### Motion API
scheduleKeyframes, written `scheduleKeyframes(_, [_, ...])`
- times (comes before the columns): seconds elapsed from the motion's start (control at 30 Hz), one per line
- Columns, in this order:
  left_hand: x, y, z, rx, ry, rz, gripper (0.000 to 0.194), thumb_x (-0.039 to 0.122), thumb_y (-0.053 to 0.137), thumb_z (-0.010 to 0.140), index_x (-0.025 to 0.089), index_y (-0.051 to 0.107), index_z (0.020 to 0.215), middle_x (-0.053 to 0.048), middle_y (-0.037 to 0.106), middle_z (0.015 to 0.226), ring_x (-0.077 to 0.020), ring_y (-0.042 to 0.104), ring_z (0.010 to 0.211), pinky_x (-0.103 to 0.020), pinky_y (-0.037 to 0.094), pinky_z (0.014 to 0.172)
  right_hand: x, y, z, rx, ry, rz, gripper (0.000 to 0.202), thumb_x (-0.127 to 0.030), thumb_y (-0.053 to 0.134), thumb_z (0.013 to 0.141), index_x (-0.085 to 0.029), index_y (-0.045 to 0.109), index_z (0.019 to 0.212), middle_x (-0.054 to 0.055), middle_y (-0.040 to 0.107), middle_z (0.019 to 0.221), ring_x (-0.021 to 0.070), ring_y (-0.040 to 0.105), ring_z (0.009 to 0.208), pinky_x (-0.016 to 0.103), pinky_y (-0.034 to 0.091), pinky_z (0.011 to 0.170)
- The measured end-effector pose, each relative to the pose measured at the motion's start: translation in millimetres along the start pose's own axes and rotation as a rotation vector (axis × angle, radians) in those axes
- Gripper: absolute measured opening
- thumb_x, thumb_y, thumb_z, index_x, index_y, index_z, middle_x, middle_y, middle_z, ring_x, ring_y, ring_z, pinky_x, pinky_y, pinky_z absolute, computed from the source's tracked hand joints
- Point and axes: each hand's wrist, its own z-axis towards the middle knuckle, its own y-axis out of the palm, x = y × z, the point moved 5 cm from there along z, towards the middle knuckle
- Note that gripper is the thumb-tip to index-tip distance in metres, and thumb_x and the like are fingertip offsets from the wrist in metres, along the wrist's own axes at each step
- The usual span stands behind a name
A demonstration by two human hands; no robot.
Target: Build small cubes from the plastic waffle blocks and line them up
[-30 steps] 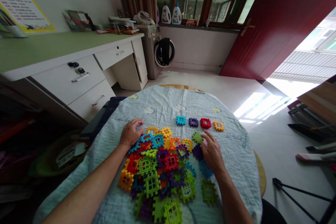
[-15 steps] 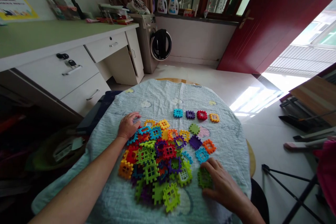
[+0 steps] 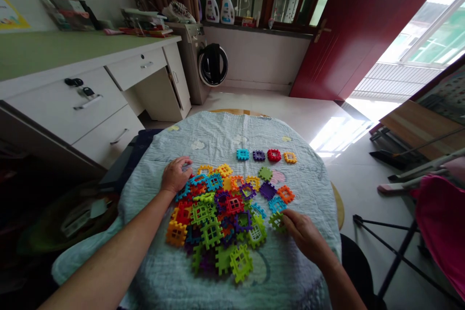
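A heap of colourful plastic square pieces (image 3: 225, 208) lies on the cloth-covered round table (image 3: 174, 140). My left hand (image 3: 176, 174) rests on the cloth at the heap's left edge, fingers apart and holding nothing. To the right of the heap, my right hand (image 3: 300, 227) pinches a green square piece (image 3: 277, 221) by its right side. Just beyond that piece lie a blue one (image 3: 277, 204), an orange one (image 3: 286, 194) and a purple one (image 3: 268, 190). Farther back, a row holds a blue (image 3: 242, 154), a purple (image 3: 259, 155), a red (image 3: 274, 155) and a yellow piece (image 3: 290, 157).
A single green piece (image 3: 265, 173) lies between the row and the heap. White drawers (image 3: 72, 106) stand at the left, a washing machine (image 3: 192, 58) behind the table. Black metal legs (image 3: 385, 252) and a pink fabric item (image 3: 441, 227) are at the right.
The green piece has moved away from me, up beside the blue piece, and my right hand now grips its right side. My left hand stays by the heap. The camera view has shifted slightly.
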Motion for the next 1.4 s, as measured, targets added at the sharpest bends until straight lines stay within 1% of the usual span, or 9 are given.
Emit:
scheduleKeyframes(0.13, [0.3, 0.3, 0.1, -0.002, 0.017, 0.009, 0.025, 0.027, 0.049, 0.071, 0.020, 0.066, 0.088, -0.009, 0.067, 0.117, -0.0255, 0.059, 0.113, -0.040, 0.042, 0.106, 11.6, 4.5, -0.3, 0.123, 0.029, -0.026, 0.027, -0.035, 0.041, 0.093, -0.022, 0.063, 0.102, 0.003, 0.065, 0.082, 0.0187, 0.062, 0.074, 0.030, 0.047, 0.069])
scheduleKeyframes(0.23, [0.7, -0.2, -0.2, 0.000, 0.021, 0.008, 0.025, 0.026, 0.049, 0.072, 0.019, 0.066, 0.089, -0.010, 0.067, 0.117, -0.0258, 0.059, 0.113, -0.040, 0.042, 0.106, 12.7, 3.9, -5.0, 0.200, 0.012, -0.137, 0.026, -0.035, 0.051, 0.087, -0.024, 0.061, 0.110, 0.006, 0.062, 0.098, 0.0214, 0.062, 0.087, 0.034, 0.050, 0.078])
scheduleKeyframes(0.4, [2.4, -1.7, -0.6, -0.006, 0.010, 0.012, 0.025, 0.025, 0.049, 0.071, 0.020, 0.066, 0.089, -0.010, 0.067, 0.117, -0.0265, 0.059, 0.113, -0.041, 0.042, 0.105, 5.5, 9.1, -8.8, 0.197, 0.015, -0.221, 0.036, -0.032, 0.069, 0.070, -0.026, 0.060, 0.105, 0.005, 0.060, 0.100, 0.0242, 0.060, 0.096, 0.037, 0.050, 0.084])
scheduleKeyframes(0.7, [2.5, -2.2, -1.2, -0.004, 0.023, 0.006, 0.022, 0.025, 0.049, 0.071, 0.021, 0.064, 0.087, -0.010, 0.067, 0.118, -0.0262, 0.059, 0.114, -0.043, 0.042, 0.106, -4.0, -0.3, -5.9, 0.235, -0.018, -0.173, 0.039, -0.028, 0.066, 0.070, -0.025, 0.059, 0.108, 0.006, 0.060, 0.106, 0.0243, 0.059, 0.102, 0.036, 0.051, 0.088])
scheduleKeyframes(0.8, [1.2, -1.7, -1.0, -0.003, 0.032, 0.004, 0.022, 0.025, 0.049, 0.071, 0.021, 0.064, 0.087, -0.010, 0.067, 0.118, -0.0257, 0.059, 0.114, -0.042, 0.042, 0.106, -11.9, -9.3, 12.0, 0.215, -0.062, -0.169, 0.039, -0.029, 0.066, 0.071, -0.025, 0.059, 0.109, 0.006, 0.059, 0.108, 0.0236, 0.059, 0.102, 0.035, 0.050, 0.088])
scheduleKeyframes(0.9, [0.6, -1.9, -0.6, 0.001, 0.030, -0.008, 0.023, 0.025, 0.049, 0.070, 0.020, 0.064, 0.086, -0.011, 0.067, 0.117, -0.0262, 0.059, 0.113, -0.042, 0.042, 0.106, -16.7, -17.0, 47.8, 0.190, -0.083, -0.206, 0.036, -0.031, 0.066, 0.072, -0.023, 0.060, 0.107, 0.005, 0.059, 0.102, 0.0222, 0.059, 0.095, 0.034, 0.050, 0.084])
scheduleKeyframes(1.1, [0.2, -1.7, -0.7, 0.001, -0.004, -0.026, 0.022, 0.025, 0.049, 0.069, 0.021, 0.064, 0.084, -0.009, 0.068, 0.116, -0.0251, 0.060, 0.111, -0.040, 0.043, 0.106, 0.3, -20.0, 121.4, 0.336, -0.039, -0.327, 0.037, -0.039, 0.065, 0.076, -0.022, 0.063, 0.108, 0.007, 0.059, 0.102, 0.0241, 0.058, 0.097, 0.035, 0.047, 0.084])
scheduleKeyframes(1.2, [1.1, -2.3, -0.9, 0.010, -0.011, -0.029, 0.021, 0.025, 0.049, 0.069, 0.022, 0.064, 0.084, -0.008, 0.068, 0.116, -0.0240, 0.061, 0.111, -0.039, 0.043, 0.106, 14.4, -11.2, 136.7, 0.345, -0.011, -0.362, 0.033, -0.039, 0.067, 0.075, -0.021, 0.065, 0.102, 0.008, 0.061, 0.102, 0.0241, 0.057, 0.095, 0.033, 0.046, 0.083])
scheduleKeyframes(1.4, [1.9, -3.1, -0.9, 0.019, -0.015, -0.028, 0.022, 0.024, 0.049, 0.069, 0.021, 0.065, 0.084, -0.009, 0.068, 0.114, -0.0252, 0.061, 0.111, -0.040, 0.043, 0.106, 24.8, -0.8, 142.3, 0.290, -0.024, -0.406, 0.039, -0.042, 0.073, 0.068, -0.021, 0.066, 0.100, 0.008, 0.062, 0.101, 0.0242, 0.057, 0.092, 0.032, 0.045, 0.078])
